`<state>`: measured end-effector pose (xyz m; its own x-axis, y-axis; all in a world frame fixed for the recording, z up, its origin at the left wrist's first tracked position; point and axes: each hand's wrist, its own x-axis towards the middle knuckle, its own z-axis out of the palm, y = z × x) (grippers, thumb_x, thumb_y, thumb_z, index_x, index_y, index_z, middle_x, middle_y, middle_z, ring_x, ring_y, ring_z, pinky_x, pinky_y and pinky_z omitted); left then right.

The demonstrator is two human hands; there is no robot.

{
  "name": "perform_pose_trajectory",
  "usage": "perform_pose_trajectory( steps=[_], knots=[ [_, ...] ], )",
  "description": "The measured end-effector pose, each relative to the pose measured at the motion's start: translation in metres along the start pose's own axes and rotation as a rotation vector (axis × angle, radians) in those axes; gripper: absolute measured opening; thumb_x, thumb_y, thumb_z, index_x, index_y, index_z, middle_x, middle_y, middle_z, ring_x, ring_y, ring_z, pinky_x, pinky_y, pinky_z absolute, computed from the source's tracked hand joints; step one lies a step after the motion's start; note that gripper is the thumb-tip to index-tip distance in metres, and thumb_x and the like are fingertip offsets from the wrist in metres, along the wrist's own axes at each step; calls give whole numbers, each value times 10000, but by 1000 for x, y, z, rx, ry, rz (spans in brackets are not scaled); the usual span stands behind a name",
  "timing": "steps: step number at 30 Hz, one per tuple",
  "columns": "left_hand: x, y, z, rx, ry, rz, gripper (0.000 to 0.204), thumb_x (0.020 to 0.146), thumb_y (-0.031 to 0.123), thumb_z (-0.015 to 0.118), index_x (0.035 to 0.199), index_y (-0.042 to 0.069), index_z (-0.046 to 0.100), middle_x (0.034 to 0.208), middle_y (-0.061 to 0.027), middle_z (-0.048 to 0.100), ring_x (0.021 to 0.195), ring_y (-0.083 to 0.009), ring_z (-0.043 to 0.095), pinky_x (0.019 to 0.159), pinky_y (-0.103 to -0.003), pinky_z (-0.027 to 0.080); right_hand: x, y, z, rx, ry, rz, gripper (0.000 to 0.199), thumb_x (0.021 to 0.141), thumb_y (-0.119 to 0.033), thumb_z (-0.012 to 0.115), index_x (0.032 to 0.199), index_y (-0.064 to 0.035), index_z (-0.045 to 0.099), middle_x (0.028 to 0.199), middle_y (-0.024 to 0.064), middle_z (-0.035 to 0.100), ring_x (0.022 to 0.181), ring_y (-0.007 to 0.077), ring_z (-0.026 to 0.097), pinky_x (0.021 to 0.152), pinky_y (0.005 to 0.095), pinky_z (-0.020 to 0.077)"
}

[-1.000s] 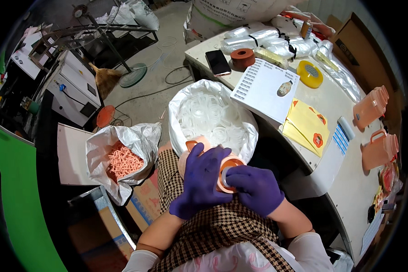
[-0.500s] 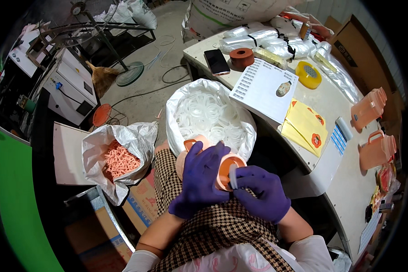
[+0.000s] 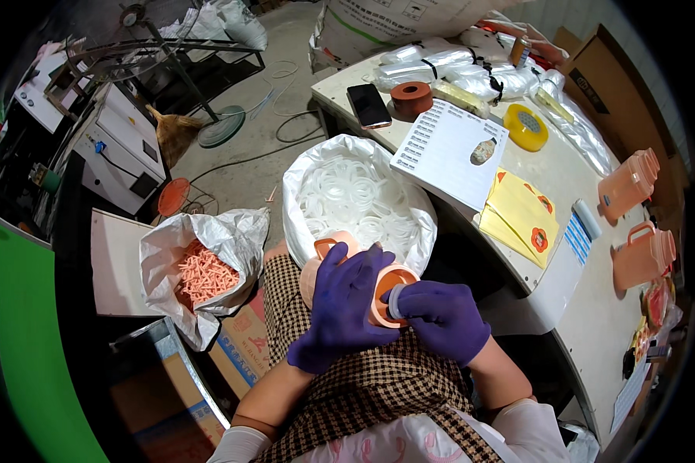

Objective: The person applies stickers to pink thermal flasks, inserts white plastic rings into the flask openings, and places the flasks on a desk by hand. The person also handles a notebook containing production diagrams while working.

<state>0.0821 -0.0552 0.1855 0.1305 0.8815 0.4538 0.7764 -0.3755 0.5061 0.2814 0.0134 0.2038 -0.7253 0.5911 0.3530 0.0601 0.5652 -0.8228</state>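
Across my lap lies a peach plastic jug (image 3: pixel 307 285), its wide round mouth turned to the right. My left hand (image 3: pixel 337 312), in a purple glove, is wrapped over the jug and holds it. Pinched in my purple-gloved right hand (image 3: pixel 446 318) is a whitish translucent ring (image 3: pixel 394 301), tilted at the jug's mouth and partly inside the rim. My right fingertips hide part of the ring. Just beyond my hands stands a white bag (image 3: pixel 295 202) filled with similar translucent rings (image 3: pixel 347 189).
Left of my knees is a white sack (image 3: pixel 243 231) of small peach plastic pieces (image 3: pixel 207 274). On the right-hand table (image 3: pixel 587 324) are two peach jugs (image 3: pixel 632 185), yellow sheets (image 3: pixel 520 216), a paper pad (image 3: pixel 448 150), tape rolls (image 3: pixel 526 127) and a phone (image 3: pixel 369 106).
My right hand has shifted slightly left and brought the ring closer into the jug's mouth. The ring has turned from nearly edge-on to show more of its face.
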Motion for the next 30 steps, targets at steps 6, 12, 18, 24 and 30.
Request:
perform_pose_trajectory(
  steps=[6,12,18,24,30],
  knots=[
    [-7,2,17,35,64,74,886,633,373,815,1345,-59,516,1356,-194,593,1230,-343,583,1135,-569,320,13,3,19,-276,-64,170,180,742,-69,656,904,-111,722,808,147,670,728,366,650,657,429,533],
    [-4,8,15,107,43,82,721,768,462,756,1283,-11,579,1289,-177,625,1207,-342,601,1130,-586,323,0,5,17,-346,-166,108,173,798,-148,673,964,-122,718,885,147,699,777,356,689,687,436,545],
    [-16,0,17,169,-7,46,654,815,465,735,1276,29,577,1239,-135,635,1211,-323,589,1141,-564,309,-27,-12,4,-218,-358,-55,488,810,-9,655,1283,50,553,1078,233,652,1008,399,662,851,440,548],
    [-4,50,-63,-523,184,-561,615,849,412,718,1314,57,529,1203,-139,578,1133,-282,573,1102,-517,374,-71,0,-96,-397,227,51,260,848,10,736,1106,-19,718,1102,128,709,1060,302,678,935,409,540],
    [-37,11,-37,422,-129,606,420,970,530,548,1126,165,686,1038,42,675,1098,-177,625,1124,-578,276,-163,160,-250,-745,870,358,272,824,-121,784,1084,-54,738,1061,110,696,950,264,686,808,367,562]
  ],
)
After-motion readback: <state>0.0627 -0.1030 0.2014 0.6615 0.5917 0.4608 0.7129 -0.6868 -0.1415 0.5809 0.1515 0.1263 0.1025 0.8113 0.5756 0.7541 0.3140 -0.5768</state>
